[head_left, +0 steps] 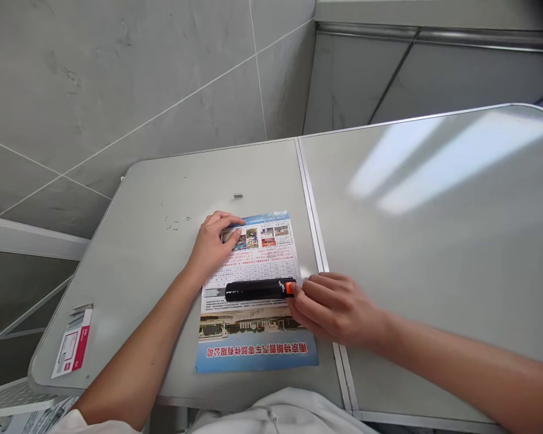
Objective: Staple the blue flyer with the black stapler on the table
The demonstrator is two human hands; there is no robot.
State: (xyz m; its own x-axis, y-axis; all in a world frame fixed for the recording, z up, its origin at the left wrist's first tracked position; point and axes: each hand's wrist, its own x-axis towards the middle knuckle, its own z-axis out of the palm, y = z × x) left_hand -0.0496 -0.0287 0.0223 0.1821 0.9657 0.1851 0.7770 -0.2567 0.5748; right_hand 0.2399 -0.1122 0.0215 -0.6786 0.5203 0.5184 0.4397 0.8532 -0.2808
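A printed leaflet [253, 355] with photos, a table of text and a blue band lies on the table. On its upper left edge rests my left hand [217, 241], fingers stretched out and thumb apart, holding nothing. Across the leaflet's middle is a black utility knife [256, 291], its flat metal blade [214, 293] sticking out to the left. My right hand [332, 304] is closed at the knife's right end, fingers curled and thumb by the orange part [290, 288]. The palm side of that hand is hidden.
A red and white packet [75, 343] with blades showing at its top lies at the table's left edge. Beyond the leaflet sits a small grey piece [238, 196]. Small thin slivers [176, 223] are scattered left of it. A metal seam [312, 205] divides the table [434, 289].
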